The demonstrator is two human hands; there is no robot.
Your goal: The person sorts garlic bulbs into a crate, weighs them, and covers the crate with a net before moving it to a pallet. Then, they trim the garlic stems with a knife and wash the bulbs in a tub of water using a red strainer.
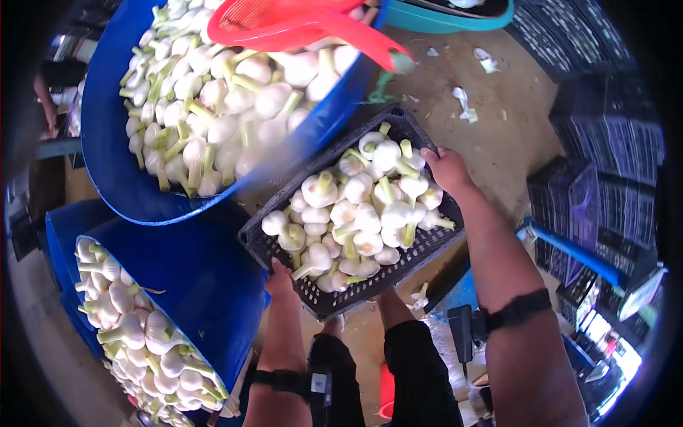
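A black plastic crate (313, 307) full of white garlic bulbs (356, 188) with short green stems is held up in front of me, slightly tilted. My left hand (279, 279) grips its near left side, fingers partly hidden by the rim. On the right end, my right hand (448, 169) is wrapped over the rim. Just beyond the crate stands a big blue tub (206, 213), where many more garlic bulbs sit in water. A red plastic strainer (284, 32) with a handle lies on top of that garlic.
At the left, a tipped blue barrel (192, 277) has garlic at its mouth. A teal basin (455, 21) sits at the far side. Stacked dark crates (605, 135) line the right, near a blue metal bar (576, 252). Another person's arm (46, 103) shows at far left.
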